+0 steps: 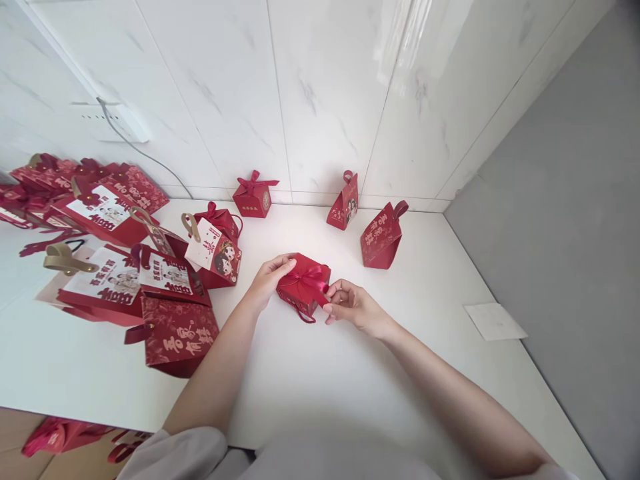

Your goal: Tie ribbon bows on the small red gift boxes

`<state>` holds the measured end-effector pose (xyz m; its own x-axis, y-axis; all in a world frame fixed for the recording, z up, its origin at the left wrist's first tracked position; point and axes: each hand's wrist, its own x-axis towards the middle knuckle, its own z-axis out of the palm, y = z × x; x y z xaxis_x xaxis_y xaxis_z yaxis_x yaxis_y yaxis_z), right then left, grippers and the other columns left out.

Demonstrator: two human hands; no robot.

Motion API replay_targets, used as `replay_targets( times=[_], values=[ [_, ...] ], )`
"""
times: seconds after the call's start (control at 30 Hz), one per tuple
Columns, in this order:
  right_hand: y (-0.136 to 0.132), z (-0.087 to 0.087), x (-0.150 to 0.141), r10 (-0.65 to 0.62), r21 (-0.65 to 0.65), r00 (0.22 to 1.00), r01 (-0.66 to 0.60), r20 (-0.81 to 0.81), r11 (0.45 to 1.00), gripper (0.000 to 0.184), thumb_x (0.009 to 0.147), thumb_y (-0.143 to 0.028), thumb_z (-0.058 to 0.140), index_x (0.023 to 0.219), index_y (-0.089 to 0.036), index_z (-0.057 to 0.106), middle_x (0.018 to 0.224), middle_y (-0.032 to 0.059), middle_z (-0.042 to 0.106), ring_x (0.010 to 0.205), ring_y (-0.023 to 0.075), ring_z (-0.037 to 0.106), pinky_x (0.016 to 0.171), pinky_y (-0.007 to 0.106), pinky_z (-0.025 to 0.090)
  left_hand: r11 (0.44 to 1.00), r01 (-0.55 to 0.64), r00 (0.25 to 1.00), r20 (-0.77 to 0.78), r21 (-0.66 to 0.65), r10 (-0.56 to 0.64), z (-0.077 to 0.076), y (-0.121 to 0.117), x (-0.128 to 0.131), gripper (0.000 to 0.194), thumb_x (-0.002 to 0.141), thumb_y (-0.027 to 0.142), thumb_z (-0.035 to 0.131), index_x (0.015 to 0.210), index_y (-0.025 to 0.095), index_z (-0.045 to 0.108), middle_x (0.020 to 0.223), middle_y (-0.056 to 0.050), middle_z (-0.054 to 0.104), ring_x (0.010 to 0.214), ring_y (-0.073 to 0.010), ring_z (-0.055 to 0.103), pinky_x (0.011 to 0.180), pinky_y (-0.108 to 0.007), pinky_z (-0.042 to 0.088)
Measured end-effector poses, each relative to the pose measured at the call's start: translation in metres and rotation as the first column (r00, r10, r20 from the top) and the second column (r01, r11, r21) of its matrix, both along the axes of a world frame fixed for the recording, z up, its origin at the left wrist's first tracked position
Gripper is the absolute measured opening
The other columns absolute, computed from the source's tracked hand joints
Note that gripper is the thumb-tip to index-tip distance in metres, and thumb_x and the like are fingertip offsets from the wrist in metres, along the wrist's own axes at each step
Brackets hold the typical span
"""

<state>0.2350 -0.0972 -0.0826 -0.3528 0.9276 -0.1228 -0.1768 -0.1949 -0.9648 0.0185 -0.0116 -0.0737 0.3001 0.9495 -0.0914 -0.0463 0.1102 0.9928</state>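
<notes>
The left hand [270, 281] grips the left side of a small red box [296, 298], thumb on its top, its other fingers partly hidden. The right hand [357, 308] has thumb and forefinger pinched on one end of the shiny ribbon [314, 275], which forms a bow over the top. The box sits on the white table [350, 380] between the two sets of fingers; lettering on its near side is too small to read.

Just left of the left fingers, a cartoon box [215, 255] shows a red character above a drawn pair. Farther left and nearer the body, a dark red box [180, 333] bears pink Chinese writing, seemingly 吾家有喜. Beyond that, a gift bag [107, 277] carries large red double-happiness characters. Beyond the right fingers, a pointed box [381, 237] has similar pink writing, and a slimmer box [344, 203] shows small, blurred characters. Beyond the left fingers, a bow-topped box [253, 200] bears a round emblem.
</notes>
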Motion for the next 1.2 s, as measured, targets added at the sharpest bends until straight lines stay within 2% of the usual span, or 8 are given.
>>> replay_targets(
  times=[0.03, 0.1, 0.2, 0.33, 0.53, 0.87, 1.0, 1.2],
  values=[
    [0.004, 0.003, 0.003, 0.008, 0.052, 0.998, -0.011, 0.062, 0.999, 0.032, 0.077, -0.042, 0.073, 0.091, -0.021, 0.053, 0.071, -0.0043, 0.058, 0.061, 0.0133, 0.062, 0.063, 0.029, 0.047, 1.000, -0.011, 1.000, 0.022, -0.011, 0.011, -0.001, -0.002, 0.001, 0.035, 0.076, 0.045, 0.068, 0.100, 0.019, 0.071, 0.116, -0.008, 0.067, 0.109, -0.0270, 0.060, 0.094, -0.036, 0.044],
    [0.014, 0.010, 0.008, -0.142, 0.203, 0.970, 0.102, 0.195, 0.974, 0.027, 0.084, -0.046, 0.064, 0.089, -0.021, 0.056, 0.077, -0.0012, 0.060, 0.069, 0.0141, 0.058, 0.067, 0.030, 0.045, 0.999, -0.028, 0.998, 0.053, -0.025, 0.030, -0.003, -0.005, 0.003, 0.040, 0.078, 0.045, 0.067, 0.108, 0.019, 0.070, 0.111, -0.008, 0.070, 0.106, -0.0265, 0.062, 0.095, -0.036, 0.044],
    [0.034, 0.018, 0.008, -0.314, 0.354, 0.901, 0.201, 0.299, 0.913, 0.027, 0.089, -0.049, 0.054, 0.089, -0.022, 0.061, 0.098, 0.0034, 0.061, 0.096, 0.0186, 0.056, 0.085, 0.033, 0.043, 0.999, -0.026, 0.997, 0.066, -0.018, 0.027, -0.003, -0.009, 0.004, 0.040, 0.080, 0.044, 0.065, 0.111, 0.018, 0.069, 0.112, -0.009, 0.070, 0.108, -0.0263, 0.061, 0.097, -0.036, 0.042],
    [0.051, 0.022, -0.001, -0.141, 0.261, 0.938, 0.056, 0.316, 0.964, 0.032, 0.087, -0.052, 0.056, 0.081, -0.022, 0.064, 0.121, 0.0056, 0.057, 0.117, 0.0230, 0.050, 0.102, 0.040, 0.034, 0.999, -0.010, 0.999, 0.046, 0.048, 0.008, 0.001, -0.013, 0.003, 0.036, 0.081, 0.043, 0.063, 0.107, 0.019, 0.071, 0.124, -0.008, 0.064, 0.117, -0.0273, 0.055, 0.099, -0.035, 0.042],
    [0.047, 0.026, -0.005, 0.181, 0.241, 0.972, -0.213, 0.148, 0.947, 0.031, 0.083, -0.049, 0.063, 0.071, -0.021, 0.068, 0.130, 0.0038, 0.054, 0.111, 0.0253, 0.057, 0.096, 0.039, 0.043, 0.986, 0.028, 0.999, 0.039, 0.161, -0.035, 0.001, -0.013, -0.002, 0.026, 0.083, 0.041, 0.060, 0.077, 0.019, 0.075, 0.132, -0.006, 0.056, 0.124, -0.0273, 0.050, 0.104, -0.035, 0.038],
    [0.049, 0.026, 0.017, 0.088, 0.294, 0.941, -0.189, 0.325, 0.937, 0.027, 0.088, -0.045, 0.059, 0.077, -0.023, 0.071, 0.135, 0.0042, 0.050, 0.127, 0.0252, 0.045, 0.110, 0.043, 0.030, 0.959, 0.123, 0.987, -0.132, 0.255, -0.092, -0.003, -0.012, 0.000, 0.031, 0.086, 0.041, 0.056, 0.071, 0.018, 0.072, 0.133, -0.010, 0.052, 0.127, -0.0274, 0.046, 0.105, -0.039, 0.039],
    [0.049, 0.027, 0.016, 0.106, 0.301, 0.952, -0.195, 0.289, 0.933, 0.028, 0.087, -0.046, 0.060, 0.075, -0.024, 0.071, 0.132, 0.0033, 0.052, 0.126, 0.0250, 0.046, 0.110, 0.043, 0.030, 0.944, 0.148, 0.980, -0.169, 0.294, -0.101, -0.006, -0.011, -0.001, 0.035, 0.081, 0.041, 0.062, 0.056, 0.018, 0.056, 0.133, -0.009, 0.052, 0.128, -0.0281, 0.045, 0.106, -0.041, 0.037],
    [0.049, 0.026, 0.015, 0.125, 0.308, 0.962, -0.199, 0.241, 0.930, 0.026, 0.087, -0.046, 0.060, 0.075, -0.025, 0.071, 0.130, 0.0019, 0.052, 0.124, 0.0240, 0.047, 0.108, 0.040, 0.033, 0.932, 0.236, 0.967, -0.158, 0.275, -0.199, -0.007, -0.008, -0.005, 0.033, 0.070, 0.042, 0.071, 0.060, 0.019, 0.050, 0.141, -0.009, 0.044, 0.134, -0.0309, 0.038, 0.108, -0.044, 0.035]
  ],
)
